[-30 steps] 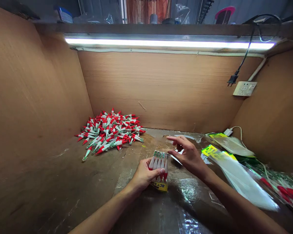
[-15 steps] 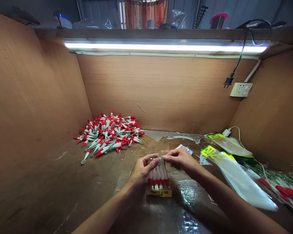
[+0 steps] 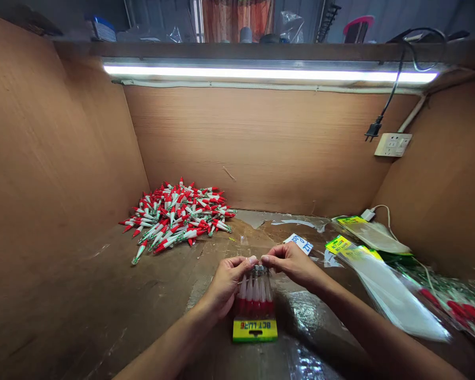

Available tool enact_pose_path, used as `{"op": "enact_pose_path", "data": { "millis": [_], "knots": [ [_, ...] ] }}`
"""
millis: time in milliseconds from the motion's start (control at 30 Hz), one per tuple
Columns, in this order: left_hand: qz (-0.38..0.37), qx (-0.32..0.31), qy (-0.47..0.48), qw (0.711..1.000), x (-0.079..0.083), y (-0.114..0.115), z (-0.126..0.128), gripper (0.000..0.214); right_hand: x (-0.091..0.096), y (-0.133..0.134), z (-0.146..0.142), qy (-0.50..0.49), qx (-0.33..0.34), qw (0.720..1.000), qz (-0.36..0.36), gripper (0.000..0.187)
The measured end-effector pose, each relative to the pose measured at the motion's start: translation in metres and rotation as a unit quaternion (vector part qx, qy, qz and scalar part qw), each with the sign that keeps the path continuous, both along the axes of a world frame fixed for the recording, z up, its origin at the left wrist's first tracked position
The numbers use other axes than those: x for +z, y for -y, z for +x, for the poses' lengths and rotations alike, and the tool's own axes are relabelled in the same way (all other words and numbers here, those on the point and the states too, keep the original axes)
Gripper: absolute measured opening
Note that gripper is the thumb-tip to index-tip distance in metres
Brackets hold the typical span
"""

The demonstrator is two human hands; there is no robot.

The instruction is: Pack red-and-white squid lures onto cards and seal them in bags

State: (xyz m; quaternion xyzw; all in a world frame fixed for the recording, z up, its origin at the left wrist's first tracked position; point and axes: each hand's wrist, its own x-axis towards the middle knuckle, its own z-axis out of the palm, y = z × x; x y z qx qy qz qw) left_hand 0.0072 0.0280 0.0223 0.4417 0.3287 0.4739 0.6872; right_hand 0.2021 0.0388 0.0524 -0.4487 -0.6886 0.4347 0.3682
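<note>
A clear bag of fishing lures [image 3: 255,298] lies between my hands, its yellow and green "BCT LURE" header turned toward me and upside down. Several red and white lures sit side by side inside, their spiky hook ends away from me. My left hand [image 3: 228,279] pinches the bag's far left corner between thumb and fingers. At the far right corner, my right hand [image 3: 291,264] pinches the bag too, with fingertips together. A large pile of loose red and white lures [image 3: 178,216] rests to the left, beyond my left hand.
Flat clear bags with yellow headers [image 3: 388,290] lie to the right, beside packed lures [image 3: 463,311]. A white card with blue writing [image 3: 298,244] is just beyond my right hand. A black plug [image 3: 374,129] hangs near the wall socket [image 3: 393,144]. Wooden panels enclose the bench.
The bag has tipped so that its header shows fully and lies closer to me. Both hands have shifted slightly at its far end, and the white card is now less covered.
</note>
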Motion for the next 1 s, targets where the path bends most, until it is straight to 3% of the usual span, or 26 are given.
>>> {"op": "enact_pose_path", "data": {
  "millis": [300,533,733,800,833,933,1000],
  "knots": [
    [-0.028,0.013,0.014,0.999,-0.004,-0.004,-0.002,0.037,-0.012,-0.004,0.003,0.013,0.018,1.0,-0.006,0.044],
    [-0.012,-0.019,0.042,0.999,-0.005,-0.007,0.003,0.051,-0.02,-0.012,0.002,-0.103,0.005,0.987,-0.123,0.05],
    [0.017,0.006,-0.01,1.0,-0.008,-0.01,-0.001,0.051,-0.023,-0.012,0.0,-0.041,0.015,0.996,-0.082,0.048],
    [0.033,0.026,-0.045,0.998,-0.009,-0.012,-0.003,0.05,-0.021,-0.009,0.0,0.02,-0.035,0.999,-0.007,0.04],
    [0.042,0.035,-0.064,0.996,-0.009,-0.012,-0.003,0.05,-0.018,-0.007,0.0,0.052,-0.08,0.993,0.064,0.033],
    [0.1,0.056,-0.12,0.986,-0.006,-0.009,0.0,0.048,-0.009,0.005,-0.003,0.137,-0.175,0.921,0.32,0.028],
    [0.175,0.063,-0.163,0.969,-0.002,-0.003,0.002,0.043,-0.003,0.014,-0.006,0.192,-0.13,0.879,0.418,0.03]
  ]
}}
